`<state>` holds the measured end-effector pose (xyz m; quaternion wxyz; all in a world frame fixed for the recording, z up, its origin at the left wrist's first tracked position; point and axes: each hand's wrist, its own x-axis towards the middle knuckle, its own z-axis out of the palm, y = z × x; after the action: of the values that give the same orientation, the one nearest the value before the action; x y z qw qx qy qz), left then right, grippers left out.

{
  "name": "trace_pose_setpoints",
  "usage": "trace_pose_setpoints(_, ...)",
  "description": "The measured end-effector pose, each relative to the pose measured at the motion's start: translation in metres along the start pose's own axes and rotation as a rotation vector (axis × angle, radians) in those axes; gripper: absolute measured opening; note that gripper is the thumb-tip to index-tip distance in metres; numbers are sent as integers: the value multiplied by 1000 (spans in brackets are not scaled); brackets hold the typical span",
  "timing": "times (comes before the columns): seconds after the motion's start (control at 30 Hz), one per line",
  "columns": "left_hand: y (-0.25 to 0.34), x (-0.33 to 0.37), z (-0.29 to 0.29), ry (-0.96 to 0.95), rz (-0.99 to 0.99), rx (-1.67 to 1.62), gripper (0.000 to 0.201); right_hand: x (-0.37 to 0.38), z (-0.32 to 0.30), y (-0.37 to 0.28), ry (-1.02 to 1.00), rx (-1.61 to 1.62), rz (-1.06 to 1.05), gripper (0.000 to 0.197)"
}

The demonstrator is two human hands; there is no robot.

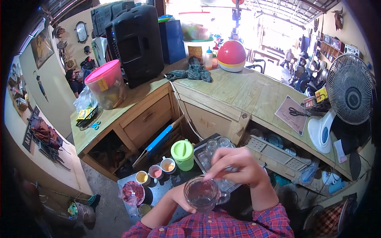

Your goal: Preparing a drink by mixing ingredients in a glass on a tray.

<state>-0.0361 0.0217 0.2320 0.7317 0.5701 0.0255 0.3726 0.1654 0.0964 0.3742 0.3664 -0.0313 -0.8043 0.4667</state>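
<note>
A clear glass mug [201, 195] is held close to my chest, with my left hand [181, 199] wrapped round its side. Above it, my right hand [239, 164] is slightly blurred, its thumb and fingers pinched at the mug's rim. What that pinch holds, if anything, I cannot make out. Beyond my hands stands a light green lidded pitcher [183, 155]. Three white cups are lined up to its left: one with yellow contents [142, 178], one with pink [156, 172], one with orange [168, 165]. Clear glasses [212, 145] sit on a metal tray [200, 154], partly behind my right hand.
Left of my left forearm lies a container of dark red contents [133, 193]. A wooden counter [234, 89] wraps round ahead, bearing a black speaker [137, 45], a pink-lidded tub [105, 85], scissors [297, 112] and a fan [352, 97]. Another person [75, 81] is at far left.
</note>
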Motion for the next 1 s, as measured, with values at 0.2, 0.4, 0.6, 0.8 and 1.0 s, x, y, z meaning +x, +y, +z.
trace_pose_setpoints(0.2, 48, 28, 23, 459, -112, 713, 101, -17, 9, -5, -4, -511, -85, 19)
trace_pose_setpoints(0.4, 33, 25, 30, 655, 32, 846, 93, -44, 20, -14, 399, -624, 19, 15)
trace_pose_setpoints(0.6, 28, 26, 30, 734, 102, 1187, 88, -64, 26, -23, 454, -499, 158, 9)
trace_pose_setpoints(0.8, 18, 23, 26, 801, 236, 1443, 81, -64, 44, -20, 299, -554, 261, 8)
trace_pose_setpoints(1.0, 12, 24, 30, 839, 361, 1555, 77, -75, 33, -33, 90, -357, 294, 17)
